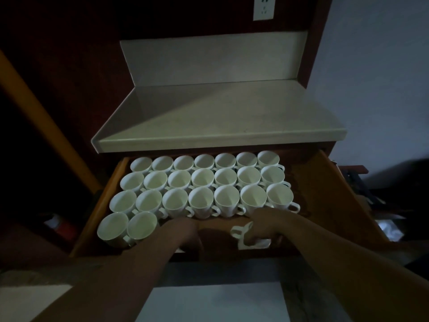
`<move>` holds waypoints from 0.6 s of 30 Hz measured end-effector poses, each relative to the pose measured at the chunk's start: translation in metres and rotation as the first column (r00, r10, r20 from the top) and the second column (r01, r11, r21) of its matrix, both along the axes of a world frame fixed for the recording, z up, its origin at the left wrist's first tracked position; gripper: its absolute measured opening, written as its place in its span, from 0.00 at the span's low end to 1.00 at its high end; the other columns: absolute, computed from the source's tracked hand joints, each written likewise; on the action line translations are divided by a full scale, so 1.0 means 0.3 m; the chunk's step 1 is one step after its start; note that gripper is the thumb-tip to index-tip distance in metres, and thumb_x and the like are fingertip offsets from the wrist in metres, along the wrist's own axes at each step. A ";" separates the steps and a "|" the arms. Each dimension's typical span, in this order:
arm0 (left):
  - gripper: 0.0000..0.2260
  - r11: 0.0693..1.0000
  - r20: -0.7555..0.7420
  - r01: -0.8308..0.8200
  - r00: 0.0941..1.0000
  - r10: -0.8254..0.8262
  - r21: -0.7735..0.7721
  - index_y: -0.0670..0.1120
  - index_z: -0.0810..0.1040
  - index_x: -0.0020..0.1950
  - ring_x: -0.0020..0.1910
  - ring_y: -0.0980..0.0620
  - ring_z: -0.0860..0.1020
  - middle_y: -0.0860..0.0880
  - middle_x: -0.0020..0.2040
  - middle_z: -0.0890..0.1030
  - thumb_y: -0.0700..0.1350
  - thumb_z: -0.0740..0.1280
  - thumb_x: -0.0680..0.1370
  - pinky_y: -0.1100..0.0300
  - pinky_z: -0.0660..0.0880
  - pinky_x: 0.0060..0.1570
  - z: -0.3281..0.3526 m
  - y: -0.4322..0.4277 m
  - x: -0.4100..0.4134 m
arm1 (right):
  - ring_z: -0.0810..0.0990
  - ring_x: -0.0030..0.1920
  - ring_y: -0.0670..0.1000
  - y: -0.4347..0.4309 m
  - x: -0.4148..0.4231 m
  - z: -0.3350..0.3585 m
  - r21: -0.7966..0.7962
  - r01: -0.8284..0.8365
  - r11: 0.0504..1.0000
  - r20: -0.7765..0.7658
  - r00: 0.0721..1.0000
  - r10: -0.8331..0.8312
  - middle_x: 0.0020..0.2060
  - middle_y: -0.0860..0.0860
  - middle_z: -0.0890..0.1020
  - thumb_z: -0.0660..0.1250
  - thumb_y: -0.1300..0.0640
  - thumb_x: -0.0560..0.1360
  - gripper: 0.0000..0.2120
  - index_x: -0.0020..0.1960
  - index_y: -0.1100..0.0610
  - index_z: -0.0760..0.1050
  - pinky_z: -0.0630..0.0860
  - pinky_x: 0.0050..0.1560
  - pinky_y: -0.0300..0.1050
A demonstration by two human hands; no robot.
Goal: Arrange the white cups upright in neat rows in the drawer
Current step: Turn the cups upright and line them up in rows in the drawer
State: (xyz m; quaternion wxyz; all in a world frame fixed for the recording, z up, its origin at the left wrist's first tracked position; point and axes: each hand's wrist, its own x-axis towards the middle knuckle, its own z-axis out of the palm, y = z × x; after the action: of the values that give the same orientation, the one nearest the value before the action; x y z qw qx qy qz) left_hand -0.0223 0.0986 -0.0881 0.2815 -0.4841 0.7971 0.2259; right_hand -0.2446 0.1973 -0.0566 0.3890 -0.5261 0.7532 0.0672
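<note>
Several white cups point(202, 180) stand upright in three full rows in the open wooden drawer point(325, 182). Two more cups point(126, 226) begin a fourth row at the front left. My right hand point(262, 225) is shut on a white cup point(246, 238) low in the drawer's front right part, and the cup's handle sticks out to the left. My left hand point(183, 231) reaches down into the drawer's front middle. Its fingers are hidden in shadow, and a small pale patch shows just below it.
A pale countertop point(220, 117) overhangs the back of the drawer. Dark wooden panels rise on both sides. A wall socket point(263, 6) sits high on the back wall. A light floor area point(209, 303) lies below the drawer's front edge.
</note>
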 end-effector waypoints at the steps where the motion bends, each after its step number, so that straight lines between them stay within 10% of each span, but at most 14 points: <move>1: 0.23 1.000 -0.045 -0.022 0.999 0.022 -0.006 0.53 0.86 0.56 0.50 0.52 0.84 0.52 0.52 0.85 0.59 0.80 0.65 0.52 0.84 0.52 0.001 -0.001 0.001 | 0.85 0.43 0.52 -0.006 -0.008 0.020 -0.003 0.016 1.000 0.034 0.999 -0.016 0.50 0.52 0.83 0.79 0.47 0.69 0.25 0.62 0.54 0.76 0.84 0.39 0.44; 10: 0.28 0.985 -0.135 0.117 0.982 -0.134 -0.124 0.49 0.84 0.60 0.56 0.49 0.82 0.51 0.56 0.85 0.66 0.78 0.68 0.51 0.80 0.60 -0.026 0.025 -0.064 | 0.77 0.26 0.52 -0.050 -0.049 0.251 -0.145 0.297 0.944 0.348 0.908 -0.232 0.34 0.59 0.84 0.70 0.48 0.79 0.17 0.54 0.63 0.80 0.70 0.25 0.38; 18: 0.30 0.999 -0.299 0.027 0.954 -0.036 -0.034 0.51 0.77 0.70 0.54 0.50 0.81 0.49 0.63 0.83 0.64 0.76 0.73 0.55 0.79 0.54 0.127 -0.020 -0.018 | 0.86 0.55 0.64 -0.085 0.000 0.245 -0.106 0.691 0.715 0.756 0.524 -0.394 0.60 0.62 0.79 0.75 0.52 0.77 0.16 0.59 0.58 0.77 0.85 0.54 0.58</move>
State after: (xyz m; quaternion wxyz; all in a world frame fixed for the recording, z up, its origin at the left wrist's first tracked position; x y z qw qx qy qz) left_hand -0.0277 0.0927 -0.0501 0.1539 -0.4356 0.8414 0.2802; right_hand -0.2446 0.1719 0.0170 0.5238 -0.3094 0.6777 -0.4131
